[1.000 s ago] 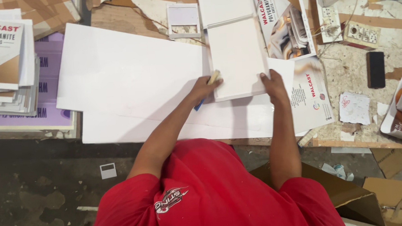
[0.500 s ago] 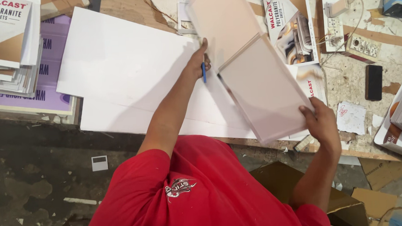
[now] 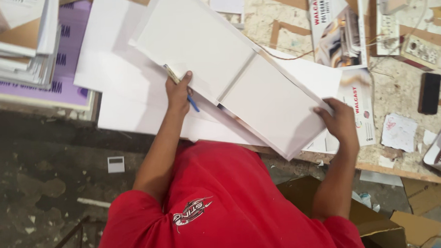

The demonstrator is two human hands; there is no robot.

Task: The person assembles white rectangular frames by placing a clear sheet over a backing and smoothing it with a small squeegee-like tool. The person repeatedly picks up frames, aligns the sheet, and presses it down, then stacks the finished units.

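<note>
**Two hands holding a folded white board over a worktable**

The worktable (image 3: 402,96), its top scuffed and patched with tape, serves as the landmark. Across its near-left part lie large white sheets (image 3: 124,78). Above these, tilted and lifted off the surface, is the white hinged board (image 3: 228,79), two panels joined along a narrow crease, running from the table's far-left towards its near edge. A stack of printed booklets (image 3: 18,43) sits at the table's far-left corner on a purple sheet (image 3: 65,86). A brochure (image 3: 337,27) lies towards the far right, with a black phone (image 3: 430,92) further right. The left hand (image 3: 178,93) is closed on the near edge of the board's upper panel, fingers clenched over it together with a blue pen (image 3: 193,104). The right hand (image 3: 338,121) grips the lower panel's right edge, fingers curled over the rim.
</note>
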